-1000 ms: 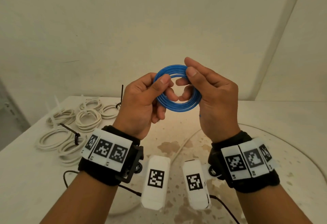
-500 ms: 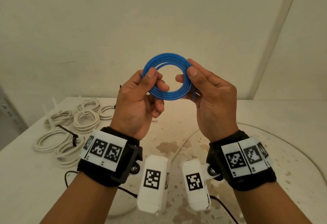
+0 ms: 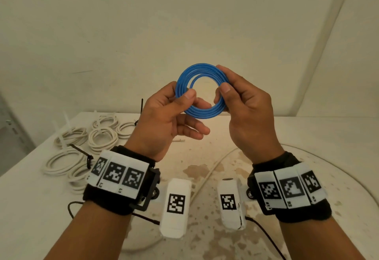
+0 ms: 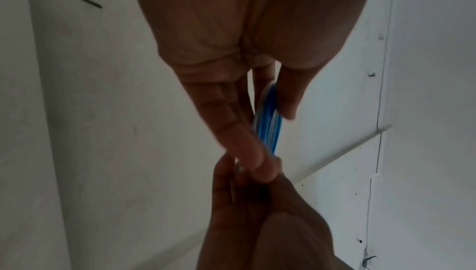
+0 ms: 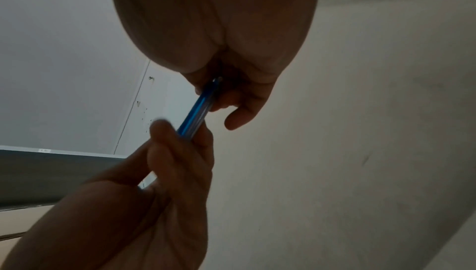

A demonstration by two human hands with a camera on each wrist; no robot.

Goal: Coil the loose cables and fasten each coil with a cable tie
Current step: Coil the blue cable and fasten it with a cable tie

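A blue cable wound into a small round coil (image 3: pixel 202 112) is held up in the air above the table, facing me. My left hand (image 3: pixel 185 98) pinches its left side between thumb and fingers. My right hand (image 3: pixel 222 91) pinches its right side, thumb in front. The left wrist view shows the coil (image 4: pixel 269 125) edge-on between my fingers. In the right wrist view the coil (image 5: pixel 195 111) runs from one hand to the other. No cable tie shows on the blue coil.
Several white cable coils (image 3: pixel 102 136) lie at the table's back left, some bound with white ties, one with a black tie (image 3: pixel 82 152). A loose white cable (image 3: pixel 207 175) crosses the stained white table (image 3: pixel 307 136). Walls stand close behind.
The blue coil has been turned between my fingers and both grips have shifted. My hands rose slightly, then settled, still holding the coil between them.
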